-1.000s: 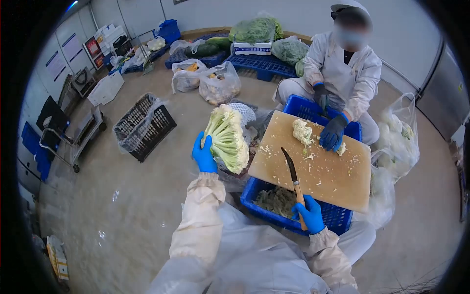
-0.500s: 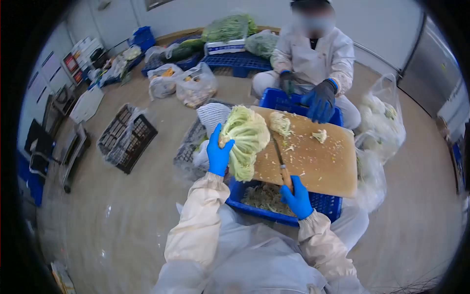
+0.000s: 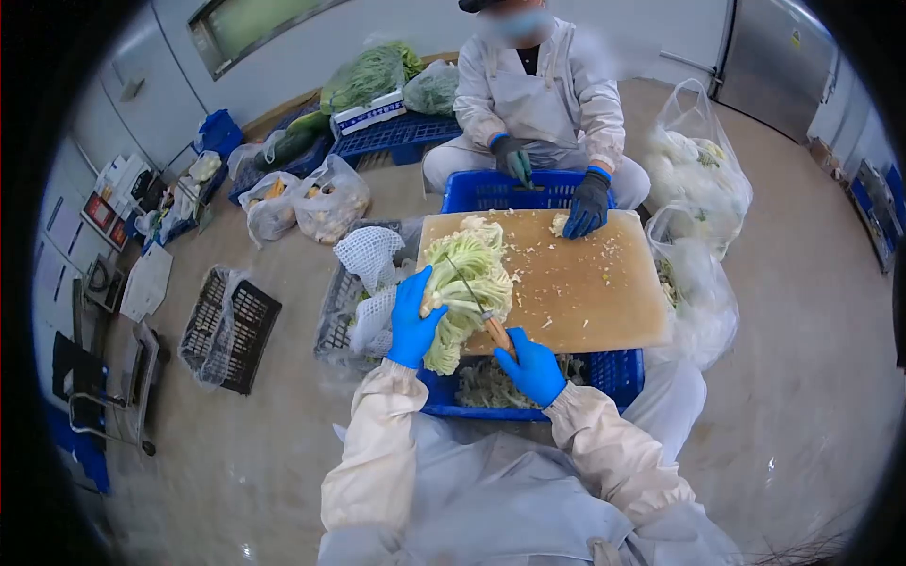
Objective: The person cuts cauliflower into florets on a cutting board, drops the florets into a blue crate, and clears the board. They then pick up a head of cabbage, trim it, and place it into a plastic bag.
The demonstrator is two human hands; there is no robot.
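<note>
My left hand (image 3: 415, 319), in a blue glove, grips a pale green cauliflower (image 3: 469, 274) by its stem side, at the left edge of a tan cutting board (image 3: 595, 292). My right hand (image 3: 533, 368), also blue-gloved, is closed round the wooden handle of a knife (image 3: 493, 325). The blade lies across the cauliflower's branching stems. Small white crumbs are scattered over the board, which rests on blue crates. Across from me, a co-worker's dark-gloved hand (image 3: 587, 205) touches a small cauliflower piece (image 3: 558, 224) at the board's far edge.
Below the board, a blue crate (image 3: 618, 377) holds trimmings. Left of it stands a grey crate (image 3: 332, 325) with white foam netting (image 3: 370, 255). A black crate (image 3: 231, 330) is farther left. Plastic bags of cauliflower (image 3: 698, 174) stand at right. Vegetables lie on blue pallets (image 3: 396, 132) behind.
My right hand has brought the knife from the board up to the cauliflower. The cauliflower has turned, showing its stems. The co-worker's hand has come down onto a piece on the board. The view has shifted.
</note>
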